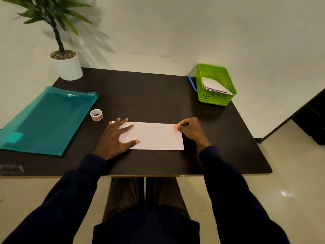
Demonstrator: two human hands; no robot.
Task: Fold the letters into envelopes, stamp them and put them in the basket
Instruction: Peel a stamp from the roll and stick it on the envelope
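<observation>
A white envelope (154, 136) lies flat on the dark table (149, 95), in front of me. My left hand (114, 138) rests on its left end with fingers spread flat. At the envelope's top right corner sits a small reddish stamp (176, 127). My right hand (190, 130) has its fingers curled and pinches the stamp's right edge against that corner. A green plastic basket (217, 98) stands at the back right with several envelopes (215, 86) inside. A roll of stamps (96, 115) lies to the left of the envelope.
A teal plastic document folder (47, 122) covers the left side of the table. A potted plant in a white pot (67, 66) stands at the back left corner. A blue pen (192, 83) lies next to the basket's left side. A wall is behind the table.
</observation>
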